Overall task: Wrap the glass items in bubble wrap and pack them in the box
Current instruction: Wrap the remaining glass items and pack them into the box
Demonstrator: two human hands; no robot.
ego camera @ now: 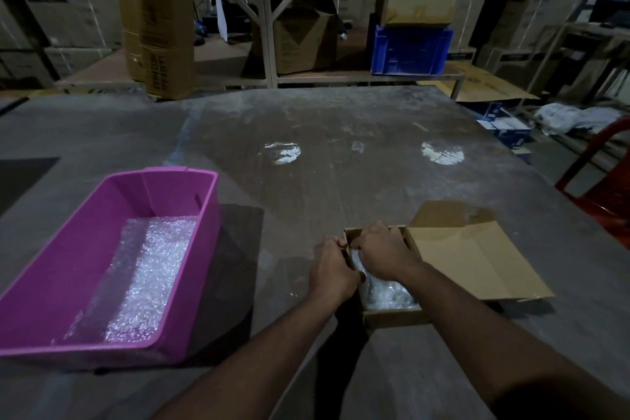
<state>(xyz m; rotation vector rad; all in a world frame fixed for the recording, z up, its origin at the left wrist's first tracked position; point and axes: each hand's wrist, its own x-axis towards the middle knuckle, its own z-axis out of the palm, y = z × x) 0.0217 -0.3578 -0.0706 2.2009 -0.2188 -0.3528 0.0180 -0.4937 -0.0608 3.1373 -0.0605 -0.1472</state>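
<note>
A small brown cardboard box (392,315) sits on the table near me, its lid flap (477,262) folded open to the right. Bubble-wrapped items (387,293) lie inside it; the glass itself is hidden by the wrap. My left hand (332,269) grips the box's left wall with curled fingers. My right hand (383,252) reaches into the far end of the box, fingers curled down over the wrapped bundle. A pink plastic tub (68,283) at the left holds a sheet of bubble wrap (146,276).
The grey table (341,164) stretches ahead with two bright light reflections. A tall cardboard carton (160,20) stands at its far left edge. A red chair (603,187) is at the right. Shelving, stacked boxes and a blue crate (410,51) are behind.
</note>
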